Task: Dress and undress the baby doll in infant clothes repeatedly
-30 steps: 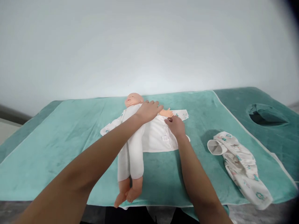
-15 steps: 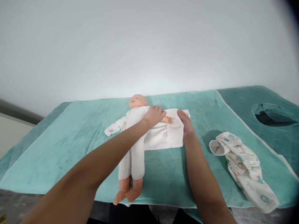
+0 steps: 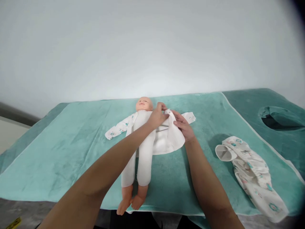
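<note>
A baby doll (image 3: 144, 149) with a white cloth body lies face up, its bare feet toward me. One of its arms, at the left, is inside a printed sleeve (image 3: 120, 127) of a white baby shirt (image 3: 164, 144). The shirt is spread under the doll and out to the right. My left hand (image 3: 157, 117) is closed at the doll's other arm, which it mostly hides. Beside it, my right hand (image 3: 183, 124) grips the lifted front edge of the shirt. The end of the second sleeve (image 3: 189, 117) shows beyond my right fingers.
Printed baby pants (image 3: 252, 173) lie bunched at the right near the front edge. A light green towel (image 3: 78, 152) covers the padded table (image 3: 250, 101), which has an oval hole (image 3: 281, 121) at the right. A wall (image 3: 152, 47) stands behind.
My right hand has lifted the shirt's edge and brought it left, close to my left hand. The doll's bare hand is now covered, and its head has turned face up.
</note>
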`<state>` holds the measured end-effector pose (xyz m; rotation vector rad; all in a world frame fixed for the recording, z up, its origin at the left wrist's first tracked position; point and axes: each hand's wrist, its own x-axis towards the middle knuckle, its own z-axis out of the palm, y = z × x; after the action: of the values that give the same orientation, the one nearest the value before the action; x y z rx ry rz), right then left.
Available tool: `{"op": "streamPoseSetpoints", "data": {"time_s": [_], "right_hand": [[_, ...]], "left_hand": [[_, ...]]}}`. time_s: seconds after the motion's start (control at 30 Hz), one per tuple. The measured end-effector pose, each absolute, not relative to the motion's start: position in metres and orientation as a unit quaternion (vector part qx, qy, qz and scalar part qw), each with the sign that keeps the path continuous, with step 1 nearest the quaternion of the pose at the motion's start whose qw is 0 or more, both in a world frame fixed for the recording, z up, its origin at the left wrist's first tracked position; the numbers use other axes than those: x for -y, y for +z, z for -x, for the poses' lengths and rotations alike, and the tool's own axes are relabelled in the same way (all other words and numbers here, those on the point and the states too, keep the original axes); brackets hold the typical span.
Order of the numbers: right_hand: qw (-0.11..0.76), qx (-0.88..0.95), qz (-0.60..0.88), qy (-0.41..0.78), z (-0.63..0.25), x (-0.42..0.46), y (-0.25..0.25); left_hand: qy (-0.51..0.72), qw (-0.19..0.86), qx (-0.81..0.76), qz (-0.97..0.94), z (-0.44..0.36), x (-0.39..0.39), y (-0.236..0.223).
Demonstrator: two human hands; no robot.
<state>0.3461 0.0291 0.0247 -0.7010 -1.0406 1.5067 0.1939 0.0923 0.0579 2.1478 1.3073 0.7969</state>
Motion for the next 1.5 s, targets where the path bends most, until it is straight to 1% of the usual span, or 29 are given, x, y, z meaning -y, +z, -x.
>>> {"op": "streamPoseSetpoints", "data": {"time_s": [0.07, 0.13, 0.2, 0.27, 0.33, 0.4, 0.47, 0.53, 0.6, 0.67, 0.7, 0.77, 0.9, 1.0, 1.07, 1.1, 1.2, 1.27, 1.37, 1.43, 1.5], "right_hand": [[0.532, 0.471, 0.264, 0.652, -0.339, -0.024, 0.028], [0.484, 0.504, 0.228, 0.678, -0.329, -0.019, 0.029], [0.416, 0.534, 0.174, 0.715, -0.319, -0.014, 0.029], [0.347, 0.554, 0.111, 0.748, -0.312, -0.011, 0.025], [0.313, 0.560, 0.076, 0.763, -0.309, -0.010, 0.021], [0.326, 0.565, 0.089, 0.753, -0.312, -0.011, 0.018], [0.357, 0.582, 0.145, 0.716, -0.317, -0.014, 0.017], [0.375, 0.617, 0.220, 0.657, -0.319, -0.015, 0.020], [0.373, 0.663, 0.284, 0.584, -0.317, -0.012, 0.023], [0.370, 0.706, 0.309, 0.519, -0.311, -0.005, 0.021], [0.371, 0.722, 0.307, 0.497, -0.307, 0.001, 0.018], [0.379, 0.732, 0.296, 0.482, -0.302, 0.013, 0.005], [0.392, 0.688, 0.317, 0.523, -0.305, 0.037, -0.027], [0.458, 0.624, 0.377, 0.509, -0.310, 0.051, -0.035], [0.501, 0.613, 0.404, 0.458, -0.309, 0.057, -0.030], [0.505, 0.628, 0.408, 0.429, -0.308, 0.060, -0.028], [0.462, 0.703, 0.413, 0.350, -0.301, 0.065, -0.024], [0.442, 0.724, 0.421, 0.321, -0.300, 0.067, -0.027], [0.437, 0.726, 0.404, 0.344, -0.306, 0.071, -0.035], [0.451, 0.711, 0.397, 0.366, -0.315, 0.072, -0.040], [0.482, 0.676, 0.417, 0.369, -0.325, 0.067, -0.043]], "left_hand": [[0.317, 0.265, -0.447, -0.793, -0.180, -0.094, 0.071], [0.297, 0.231, -0.403, -0.834, -0.163, -0.096, 0.085], [0.276, 0.186, -0.382, -0.862, -0.143, -0.101, 0.094], [0.268, 0.146, -0.402, -0.863, -0.124, -0.107, 0.098], [0.252, 0.109, -0.454, -0.847, -0.108, -0.112, 0.097], [0.220, 0.088, -0.503, -0.831, -0.097, -0.114, 0.093], [0.173, 0.077, -0.520, -0.833, -0.093, -0.110, 0.090], [0.113, 0.040, -0.522, -0.844, -0.094, -0.103, 0.090], [0.058, -0.025, -0.531, -0.845, -0.096, -0.094, 0.093], [0.033, -0.071, -0.553, -0.830, -0.094, -0.086, 0.097], [0.035, -0.074, -0.567, -0.819, -0.090, -0.082, 0.098], [0.062, -0.042, -0.610, -0.789, -0.079, -0.073, 0.096], [0.133, 0.082, -0.693, -0.704, -0.054, -0.053, 0.080], [0.161, 0.151, -0.686, -0.693, -0.047, -0.038, 0.066], [0.189, 0.160, -0.664, -0.705, -0.053, -0.033, 0.062], [0.206, 0.156, -0.657, -0.708, -0.059, -0.032, 0.061], [0.255, 0.153, -0.638, -0.710, -0.083, -0.031, 0.063], [0.284, 0.165, -0.617, -0.715, -0.096, -0.028, 0.066], [0.320, 0.191, -0.597, -0.711, -0.094, -0.020, 0.067], [0.351, 0.186, -0.618, -0.679, -0.073, -0.014, 0.063], [0.377, 0.161, -0.658, -0.632, -0.040, -0.007, 0.056]]}}
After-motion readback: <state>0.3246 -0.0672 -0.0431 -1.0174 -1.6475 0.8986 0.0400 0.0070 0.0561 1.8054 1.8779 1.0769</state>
